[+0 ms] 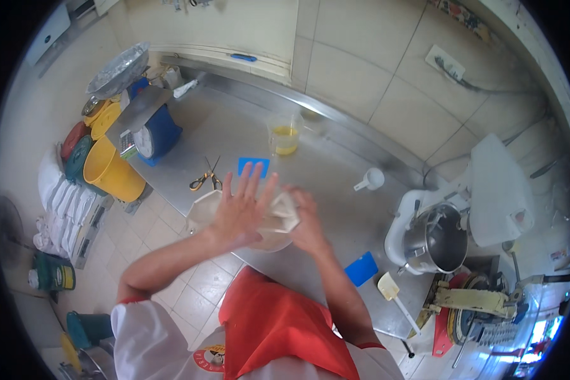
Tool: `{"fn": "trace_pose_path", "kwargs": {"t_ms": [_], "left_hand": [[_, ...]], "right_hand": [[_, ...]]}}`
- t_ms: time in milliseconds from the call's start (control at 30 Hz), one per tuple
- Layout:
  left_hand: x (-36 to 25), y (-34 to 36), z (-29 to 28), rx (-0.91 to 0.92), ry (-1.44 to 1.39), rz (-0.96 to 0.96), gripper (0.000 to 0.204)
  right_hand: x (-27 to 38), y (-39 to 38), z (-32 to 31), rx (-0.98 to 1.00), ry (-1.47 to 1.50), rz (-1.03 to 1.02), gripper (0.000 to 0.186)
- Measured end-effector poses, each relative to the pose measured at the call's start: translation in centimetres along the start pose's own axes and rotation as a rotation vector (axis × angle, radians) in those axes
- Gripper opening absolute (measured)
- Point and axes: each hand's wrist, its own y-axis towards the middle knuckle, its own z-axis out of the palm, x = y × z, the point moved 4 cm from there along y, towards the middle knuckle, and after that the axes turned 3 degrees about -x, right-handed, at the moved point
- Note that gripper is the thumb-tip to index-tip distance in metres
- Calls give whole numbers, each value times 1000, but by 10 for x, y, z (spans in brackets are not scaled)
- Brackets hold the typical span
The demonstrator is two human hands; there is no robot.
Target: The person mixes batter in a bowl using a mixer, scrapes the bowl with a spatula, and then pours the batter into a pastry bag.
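At the near edge of the steel table is an off-white, many-sided container (202, 214), its far rim partly covered by my hands. My left hand (242, 206) lies across the container's top, palm down with fingers stretched and spread. Whether its palm touches what is inside cannot be seen. At the container's right side my right hand (307, 225) has its fingers curled over the rim. Just beyond the container lie a blue flat scraper (253, 167) and scissors with orange-and-black handles (199, 183).
A clear jug of yellow liquid (285, 140) and a white measuring cup (373, 179) stand farther back. Right are a blue scraper (361, 269), a spatula (388, 286) and a stand mixer (396, 234). A blue scale (161, 135) sits left, near a yellow bin (111, 168).
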Motion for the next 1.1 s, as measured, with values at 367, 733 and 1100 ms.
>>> {"fn": "trace_pose_path", "kwargs": {"t_ms": [367, 733, 1100], "left_hand": [[47, -16, 16, -117, -326, 38, 45], [69, -15, 90, 23, -1077, -181, 48], [63, 11, 137, 147, -1233, 45, 36]], "right_hand": [[-1, 19, 47, 463, 289, 426, 37], [20, 31, 69, 320, 135, 393, 53], [13, 13, 107, 834, 32, 684, 46]]}}
